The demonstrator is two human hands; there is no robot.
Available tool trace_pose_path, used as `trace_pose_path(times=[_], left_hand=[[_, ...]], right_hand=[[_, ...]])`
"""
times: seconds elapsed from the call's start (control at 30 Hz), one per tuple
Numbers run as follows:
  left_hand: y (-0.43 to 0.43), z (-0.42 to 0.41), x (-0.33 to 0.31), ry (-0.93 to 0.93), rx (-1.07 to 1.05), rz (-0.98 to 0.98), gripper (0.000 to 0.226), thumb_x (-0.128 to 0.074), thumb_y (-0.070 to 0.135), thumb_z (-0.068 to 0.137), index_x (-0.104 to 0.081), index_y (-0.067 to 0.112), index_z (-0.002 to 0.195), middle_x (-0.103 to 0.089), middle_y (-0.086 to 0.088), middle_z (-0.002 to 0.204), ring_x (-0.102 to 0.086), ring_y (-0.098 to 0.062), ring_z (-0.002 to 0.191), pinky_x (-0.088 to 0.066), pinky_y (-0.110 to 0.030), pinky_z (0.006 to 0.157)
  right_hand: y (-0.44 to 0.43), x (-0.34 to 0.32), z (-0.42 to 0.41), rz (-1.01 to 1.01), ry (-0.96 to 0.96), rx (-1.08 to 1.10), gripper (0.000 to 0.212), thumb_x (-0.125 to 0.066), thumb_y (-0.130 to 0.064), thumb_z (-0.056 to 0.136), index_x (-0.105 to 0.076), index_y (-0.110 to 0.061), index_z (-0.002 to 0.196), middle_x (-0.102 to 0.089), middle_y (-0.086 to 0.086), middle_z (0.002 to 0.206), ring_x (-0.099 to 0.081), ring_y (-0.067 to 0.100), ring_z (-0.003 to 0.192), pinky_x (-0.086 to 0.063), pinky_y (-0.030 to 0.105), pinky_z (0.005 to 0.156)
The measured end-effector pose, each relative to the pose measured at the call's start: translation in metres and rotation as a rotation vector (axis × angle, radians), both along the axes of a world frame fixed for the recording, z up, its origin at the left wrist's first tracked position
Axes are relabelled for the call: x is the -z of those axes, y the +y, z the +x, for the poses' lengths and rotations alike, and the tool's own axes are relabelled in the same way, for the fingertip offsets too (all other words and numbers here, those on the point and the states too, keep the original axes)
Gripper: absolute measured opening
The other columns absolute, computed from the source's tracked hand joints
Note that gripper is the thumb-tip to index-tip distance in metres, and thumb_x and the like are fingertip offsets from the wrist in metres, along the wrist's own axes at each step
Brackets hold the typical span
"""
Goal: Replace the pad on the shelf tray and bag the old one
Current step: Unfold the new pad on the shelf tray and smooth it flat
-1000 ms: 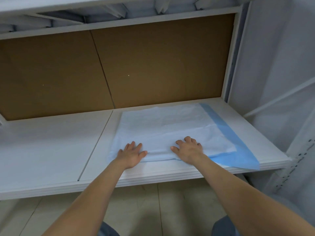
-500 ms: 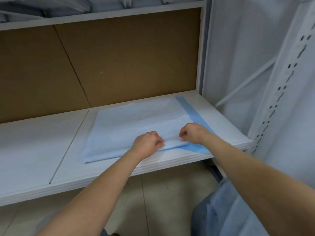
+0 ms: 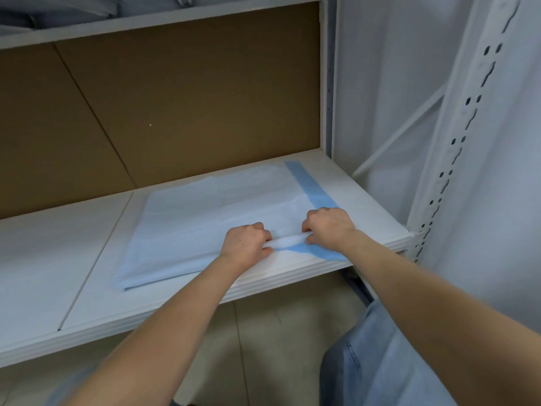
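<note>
While your left hand (image 3: 246,244) and right hand (image 3: 329,228) clench their fingers (image 3: 308,222) on the bunched near edge of the blue-bordered pad (image 3: 205,218) lying at the right end of the shelf tray (image 3: 87,259), you seem to be taking it up, so next roll both sides evenly.

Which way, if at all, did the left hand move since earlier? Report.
Yes: left hand moved right along the pad, away from the shelf seam.

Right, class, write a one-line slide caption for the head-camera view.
Left hand and right hand grip the bunched near edge of the blue-bordered pad lying on the white shelf tray.
</note>
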State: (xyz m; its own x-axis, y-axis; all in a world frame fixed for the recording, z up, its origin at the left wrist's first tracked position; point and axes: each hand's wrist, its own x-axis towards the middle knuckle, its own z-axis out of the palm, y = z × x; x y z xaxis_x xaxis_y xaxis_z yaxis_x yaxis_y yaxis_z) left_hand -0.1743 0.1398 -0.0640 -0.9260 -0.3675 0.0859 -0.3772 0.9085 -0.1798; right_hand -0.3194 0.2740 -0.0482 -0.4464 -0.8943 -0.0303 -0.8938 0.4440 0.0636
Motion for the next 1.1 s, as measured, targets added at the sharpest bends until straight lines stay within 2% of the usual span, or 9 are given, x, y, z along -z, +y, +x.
trace_pose_path(times=[0.2,0.33,0.43,0.53,0.67,0.83,0.97,1.03,1.1], left_hand=[[0.006,-0.006,-0.01,0.048,-0.035,-0.093,0.026,-0.049,0.028,0.091,-0.059,0.021,0.114,-0.056,0.002,0.109,-0.059,-0.021,0.093,-0.04,-0.028,0.063],[0.005,-0.006,-0.016,0.087,-0.06,-0.122,0.024,-0.051,0.02,0.09,-0.057,0.02,0.113,-0.055,0.001,0.109,-0.058,-0.021,0.092,-0.036,-0.028,0.059],[0.006,-0.007,-0.017,0.089,-0.055,-0.134,0.023,-0.051,0.016,0.09,-0.055,0.019,0.113,-0.055,0.001,0.109,-0.058,-0.021,0.091,-0.034,-0.029,0.058],[0.009,-0.004,-0.008,0.055,-0.05,-0.133,0.026,-0.049,0.009,0.09,-0.054,0.017,0.114,-0.055,0.0,0.11,-0.058,-0.022,0.092,-0.032,-0.029,0.057],[0.008,-0.006,0.004,0.027,-0.041,-0.123,0.026,-0.049,0.012,0.09,-0.053,0.018,0.115,-0.055,-0.001,0.112,-0.057,-0.022,0.094,-0.025,-0.027,0.051],[0.005,-0.006,0.01,0.027,-0.036,-0.005,0.035,-0.051,0.043,0.093,-0.054,0.024,0.122,-0.055,0.003,0.118,-0.056,-0.019,0.104,-0.039,-0.028,0.066],[0.01,-0.003,0.016,0.033,-0.043,0.047,0.046,-0.042,0.053,0.094,-0.052,0.026,0.13,-0.054,0.002,0.122,-0.053,-0.02,0.112,-0.045,-0.031,0.079],[0.011,0.005,0.021,0.088,-0.014,0.073,0.045,-0.037,0.047,0.098,-0.047,0.027,0.136,-0.051,0.003,0.127,-0.05,-0.019,0.117,-0.046,-0.032,0.084],[0.006,0.019,0.021,0.128,0.013,0.118,0.044,-0.039,0.039,0.097,-0.042,0.029,0.14,-0.049,0.005,0.131,-0.046,-0.016,0.121,-0.047,-0.031,0.087]], right_hand=[[-0.007,-0.001,0.001,-0.063,0.201,0.035,0.028,-0.052,-0.012,0.091,-0.055,-0.019,0.117,-0.054,0.001,0.115,-0.057,0.023,0.103,-0.036,0.03,0.074],[-0.008,-0.012,0.004,-0.042,0.245,0.085,0.049,-0.067,-0.001,0.077,-0.047,-0.015,0.12,-0.05,0.004,0.116,-0.059,0.024,0.089,-0.031,0.028,0.059],[-0.005,-0.015,0.01,-0.011,0.211,0.153,0.061,-0.071,0.002,0.072,-0.041,-0.011,0.124,-0.044,0.008,0.12,-0.043,0.022,0.055,-0.023,0.028,0.043],[-0.002,-0.008,0.012,0.0,0.186,0.209,0.06,-0.068,0.002,0.076,-0.038,-0.009,0.126,-0.041,0.012,0.123,-0.03,0.017,0.048,-0.023,0.028,0.042],[0.001,0.001,0.014,0.011,0.116,0.295,0.057,-0.064,0.002,0.08,-0.037,-0.008,0.128,-0.037,0.013,0.129,-0.038,0.019,0.055,-0.035,0.029,0.052],[-0.001,0.004,0.013,0.073,0.088,0.337,0.056,-0.064,-0.006,0.084,-0.036,-0.01,0.132,-0.039,0.011,0.13,-0.061,0.024,0.096,-0.039,0.029,0.062],[-0.012,0.0,0.018,0.124,0.15,0.357,0.047,-0.06,-0.015,0.087,-0.044,-0.014,0.132,-0.044,0.01,0.129,-0.047,0.027,0.117,-0.039,0.032,0.083],[-0.017,0.0,0.019,0.042,0.171,0.274,0.04,-0.056,-0.017,0.089,-0.049,-0.015,0.128,-0.045,0.011,0.128,-0.042,0.028,0.12,-0.037,0.036,0.092],[-0.022,0.003,0.02,-0.088,0.037,0.13,0.033,-0.051,-0.027,0.094,-0.052,-0.018,0.127,-0.048,0.008,0.127,-0.043,0.027,0.118,-0.039,0.038,0.093]])
